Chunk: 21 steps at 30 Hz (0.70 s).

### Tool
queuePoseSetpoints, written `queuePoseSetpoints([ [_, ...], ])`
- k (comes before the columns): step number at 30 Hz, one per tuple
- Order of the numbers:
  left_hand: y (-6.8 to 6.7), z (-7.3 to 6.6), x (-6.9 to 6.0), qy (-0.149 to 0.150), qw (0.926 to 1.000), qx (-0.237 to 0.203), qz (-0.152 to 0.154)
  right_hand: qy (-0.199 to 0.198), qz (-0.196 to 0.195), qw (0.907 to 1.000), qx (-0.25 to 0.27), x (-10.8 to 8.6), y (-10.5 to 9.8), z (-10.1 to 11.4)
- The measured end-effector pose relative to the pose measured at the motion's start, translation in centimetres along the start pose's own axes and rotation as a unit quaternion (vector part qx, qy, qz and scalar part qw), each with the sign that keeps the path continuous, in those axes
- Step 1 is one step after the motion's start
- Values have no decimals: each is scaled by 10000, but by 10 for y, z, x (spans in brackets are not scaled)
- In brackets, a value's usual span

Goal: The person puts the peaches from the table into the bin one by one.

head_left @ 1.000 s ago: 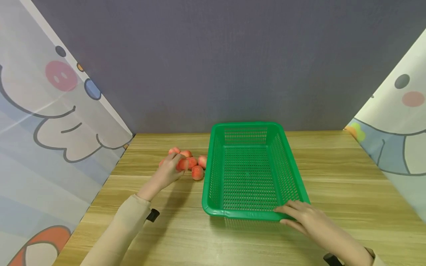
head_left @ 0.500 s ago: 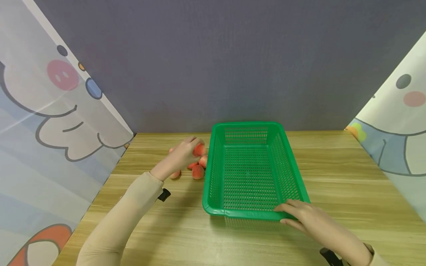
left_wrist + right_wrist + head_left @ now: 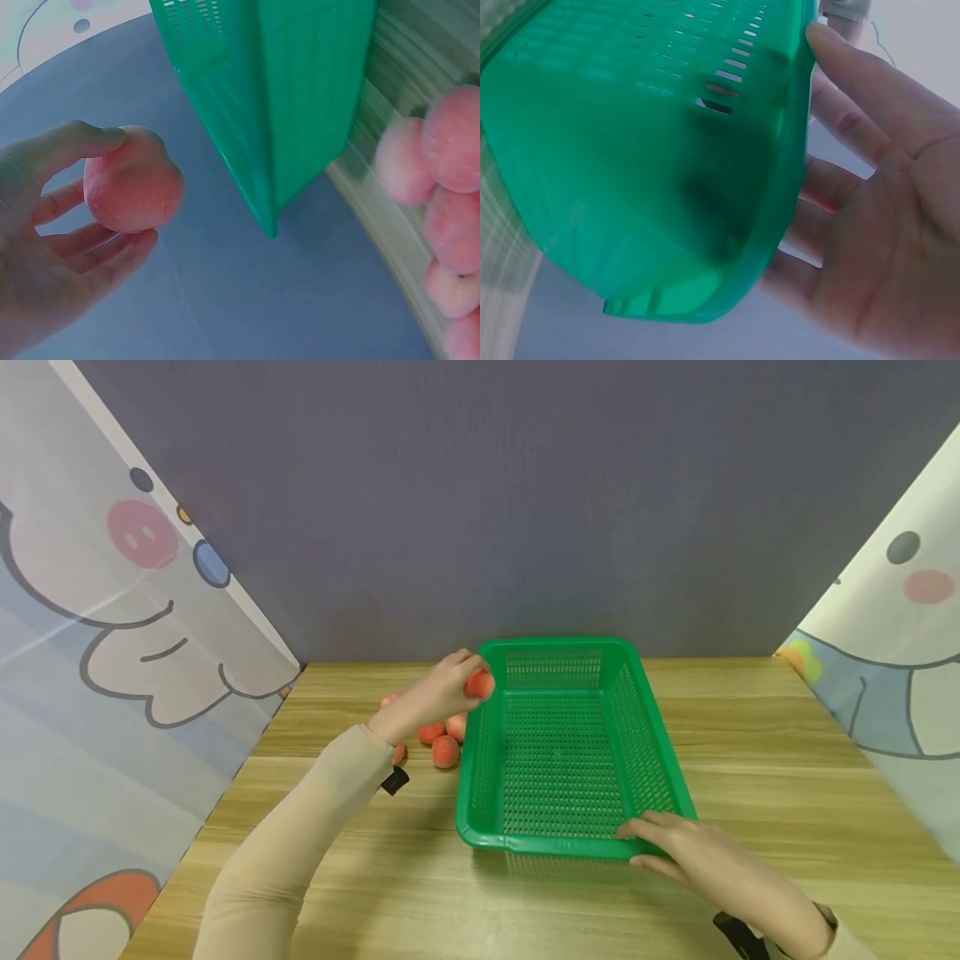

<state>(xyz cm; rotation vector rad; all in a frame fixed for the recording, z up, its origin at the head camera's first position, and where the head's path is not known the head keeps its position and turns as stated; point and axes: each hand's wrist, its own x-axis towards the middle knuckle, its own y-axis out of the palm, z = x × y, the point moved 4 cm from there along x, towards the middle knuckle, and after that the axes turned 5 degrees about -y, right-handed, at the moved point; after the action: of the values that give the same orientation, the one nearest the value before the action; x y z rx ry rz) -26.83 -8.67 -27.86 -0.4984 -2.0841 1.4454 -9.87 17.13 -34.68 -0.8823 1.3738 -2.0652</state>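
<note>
A red peach (image 3: 133, 184) is pinched between the thumb and fingers of my left hand (image 3: 444, 687). In the head view that peach is raised at the left rim of a green plastic basket (image 3: 562, 846). My right hand (image 3: 693, 852) grips the basket's near right corner. The right wrist view shows its thumb and fingers on either side of the rim. Several more peaches (image 3: 446, 752) lie on the table left of the basket, partly hidden by my left forearm. The basket's inside holds nothing that I can see.
The wooden table (image 3: 787, 777) extends on both sides of the basket and in front of it. A grey panel (image 3: 540, 510) rises behind, close to the basket's far end. Cartoon-printed sheets (image 3: 112, 677) flank the table at left and right.
My left hand has lifted the peach from the pile and carried it right and away from me, to the basket's left rim. The right hand and the basket have stayed put.
</note>
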Motion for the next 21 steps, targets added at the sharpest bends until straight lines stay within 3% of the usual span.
queuePoseSetpoints([
  [6, 2, -12, 16, -85, 9995, -103, 275, 90, 57, 9999, 79, -1, -2, 1],
  [21, 16, -40, 55, 90, 9974, -198, 681, 276, 340, 9986, 311, 2, -4, 0],
])
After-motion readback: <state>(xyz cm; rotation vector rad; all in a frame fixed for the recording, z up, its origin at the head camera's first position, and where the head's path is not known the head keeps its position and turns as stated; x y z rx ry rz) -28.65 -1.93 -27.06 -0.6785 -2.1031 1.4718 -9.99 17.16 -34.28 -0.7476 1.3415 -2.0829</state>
